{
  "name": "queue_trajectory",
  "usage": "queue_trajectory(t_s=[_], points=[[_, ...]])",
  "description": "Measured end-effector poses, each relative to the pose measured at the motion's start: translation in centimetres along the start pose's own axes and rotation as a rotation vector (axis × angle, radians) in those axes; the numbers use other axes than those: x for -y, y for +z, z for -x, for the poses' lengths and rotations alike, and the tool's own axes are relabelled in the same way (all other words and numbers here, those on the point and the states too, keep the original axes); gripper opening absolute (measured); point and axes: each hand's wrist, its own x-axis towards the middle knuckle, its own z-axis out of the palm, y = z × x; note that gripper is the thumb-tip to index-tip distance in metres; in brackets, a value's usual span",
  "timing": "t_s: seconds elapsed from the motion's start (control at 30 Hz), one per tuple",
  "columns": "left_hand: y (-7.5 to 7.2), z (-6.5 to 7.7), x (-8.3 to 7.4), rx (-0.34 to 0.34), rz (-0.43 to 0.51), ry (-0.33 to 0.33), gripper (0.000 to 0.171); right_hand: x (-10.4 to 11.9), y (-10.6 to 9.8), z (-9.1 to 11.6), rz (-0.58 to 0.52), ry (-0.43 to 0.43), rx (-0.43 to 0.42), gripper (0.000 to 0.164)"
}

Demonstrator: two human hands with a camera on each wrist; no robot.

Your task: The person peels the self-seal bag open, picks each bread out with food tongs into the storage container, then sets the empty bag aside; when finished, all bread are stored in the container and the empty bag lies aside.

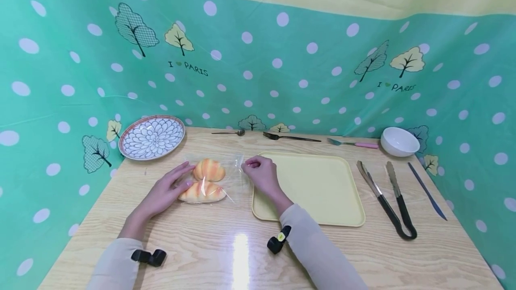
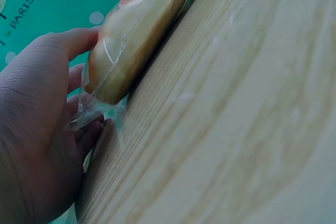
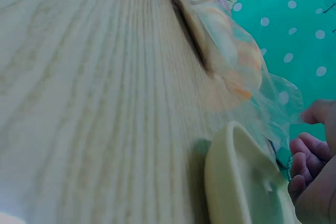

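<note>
Two bread rolls with orange stripes, a rounder one point(image 1: 208, 170) and a longer one point(image 1: 202, 192), lie inside a clear plastic bag point(image 1: 235, 178) on the table. My left hand point(image 1: 163, 194) holds the bag's left end, its thumb against the longer roll; the left wrist view shows the other fingers partly hidden behind the plastic point(image 2: 97, 106). At the bag's right end, my right hand point(image 1: 264, 176) pinches the edge between thumb and fingers, above the left rim of a pale yellow tray point(image 1: 310, 191). In the right wrist view the film point(image 3: 278, 100) stretches toward those fingertips.
A patterned plate point(image 1: 152, 138) leans at the back left. Along the back lie a spoon point(image 1: 230, 133), a black fork point(image 1: 292, 137) and a pink-handled utensil point(image 1: 354, 144). To the right are a white bowl point(image 1: 400, 142), black-handled tongs point(image 1: 389, 205) and a dark knife point(image 1: 427, 191).
</note>
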Motion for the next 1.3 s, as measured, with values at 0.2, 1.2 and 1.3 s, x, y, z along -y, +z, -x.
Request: queue_trajectory(t_s=[0.2, 1.2, 1.3], points=[[0.1, 0.0, 0.1, -0.007, 0.007, 0.008, 0.053, 0.2, 0.8, -1.4, 0.049, -0.007, 0.013, 0.016], [0.1, 0.0, 0.2, -0.017, -0.001, 0.024, 0.053, 0.7, 1.7, -2.2, 0.040, 0.082, -0.078, 0.008], [0.1, 0.0, 0.1, -0.011, -0.006, 0.029, 0.053, 0.4, 1.7, -2.2, 0.017, 0.128, -0.110, 0.006]])
